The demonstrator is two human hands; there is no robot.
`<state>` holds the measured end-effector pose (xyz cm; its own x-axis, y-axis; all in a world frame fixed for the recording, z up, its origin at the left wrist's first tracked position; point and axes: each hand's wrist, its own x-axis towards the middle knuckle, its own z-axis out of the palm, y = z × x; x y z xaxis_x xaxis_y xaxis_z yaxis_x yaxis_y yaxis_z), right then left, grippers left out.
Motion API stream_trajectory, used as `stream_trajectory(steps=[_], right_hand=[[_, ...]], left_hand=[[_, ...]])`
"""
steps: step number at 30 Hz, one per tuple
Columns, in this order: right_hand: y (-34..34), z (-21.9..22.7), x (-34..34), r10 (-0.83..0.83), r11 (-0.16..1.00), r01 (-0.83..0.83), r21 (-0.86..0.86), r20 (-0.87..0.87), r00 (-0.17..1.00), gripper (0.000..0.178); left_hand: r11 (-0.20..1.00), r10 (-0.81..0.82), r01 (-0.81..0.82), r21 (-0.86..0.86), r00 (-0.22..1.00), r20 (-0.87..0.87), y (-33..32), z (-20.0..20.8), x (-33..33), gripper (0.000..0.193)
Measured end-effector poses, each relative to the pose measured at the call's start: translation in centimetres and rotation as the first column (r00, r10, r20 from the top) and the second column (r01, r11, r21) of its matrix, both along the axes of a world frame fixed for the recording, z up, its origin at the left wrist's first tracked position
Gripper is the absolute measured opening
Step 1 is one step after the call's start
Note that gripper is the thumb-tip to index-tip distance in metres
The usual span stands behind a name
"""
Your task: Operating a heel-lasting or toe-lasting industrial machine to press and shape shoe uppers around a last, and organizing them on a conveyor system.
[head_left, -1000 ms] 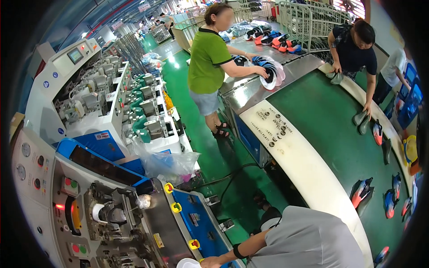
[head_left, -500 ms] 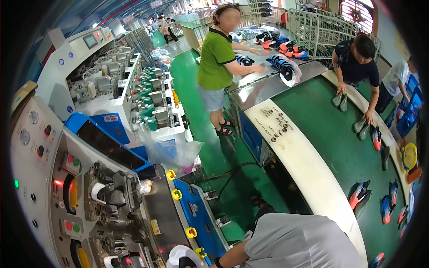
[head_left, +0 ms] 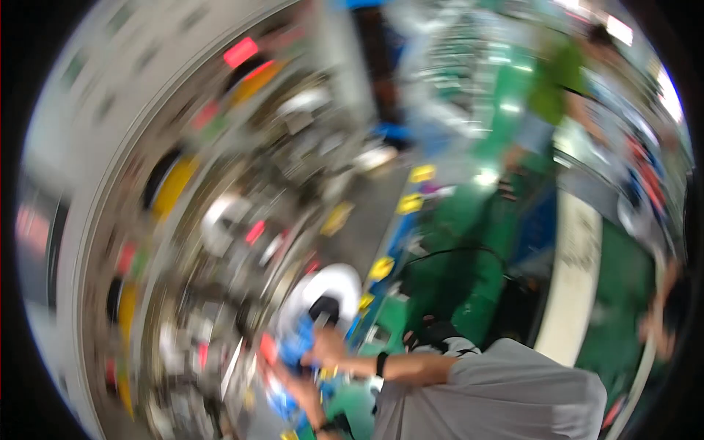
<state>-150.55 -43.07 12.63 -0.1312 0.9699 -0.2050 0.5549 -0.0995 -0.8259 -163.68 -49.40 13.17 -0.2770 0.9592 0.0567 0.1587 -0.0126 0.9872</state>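
Strong motion blur softens everything. A blue-and-orange shoe (head_left: 295,343) is between my hands at the lower middle, beside the machine. My right hand (head_left: 328,347), with a black band on its wrist, is closed on the shoe's near side. Below it my left hand (head_left: 292,383), also with a dark wristband, lies along the orange part and seems to grip it; its fingers are smeared. Just beyond the shoe is a rounded white piece (head_left: 339,284) with a black centre. I cannot tell whether it touches the shoe.
A machine with metal fixtures (head_left: 227,227), yellow-and-black handles (head_left: 174,183) and red lights runs along the left. Yellow fittings (head_left: 381,268) line a blue edge. A white-edged worktable (head_left: 576,271) stands right. A person in green (head_left: 554,81) stands far right.
My view has swung left towards the machine, so the worktable and people have shifted right. Both my hands and the blue-and-orange shoe have come into sight.
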Motion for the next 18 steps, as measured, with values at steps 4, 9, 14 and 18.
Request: stream_trajectory(steps=[4, 9, 14, 18], right_hand=[[0.2, 0.2, 0.0, -0.021, 0.979, 0.041, 0.198, -0.098, 0.995, 0.057], [-0.1, 0.1, -0.9, -0.004, 1.0, 0.008, 0.026, -0.15, 0.989, 0.058], [1.0, 0.4, 1.7, -0.077, 0.997, 0.058, -0.051, -0.532, 0.843, 0.053], [3.0, 2.2, 7.4, -0.206, 0.92, -0.237, -0.311, -0.9, 0.383, 0.049]], left_hand=[[0.986, 0.091, -0.162, -0.026, 0.67, -0.737, -1.8, 2.7, -1.3, 0.084], [0.971, 0.129, -0.235, -0.05, 0.688, -0.714, -2.6, 3.5, -2.8, 0.086], [0.961, 0.151, -0.272, -0.052, 0.672, -0.725, -2.1, 3.2, -2.2, 0.086], [0.963, 0.152, -0.267, -0.048, 0.678, -0.719, -1.6, 4.1, -1.7, 0.084]])
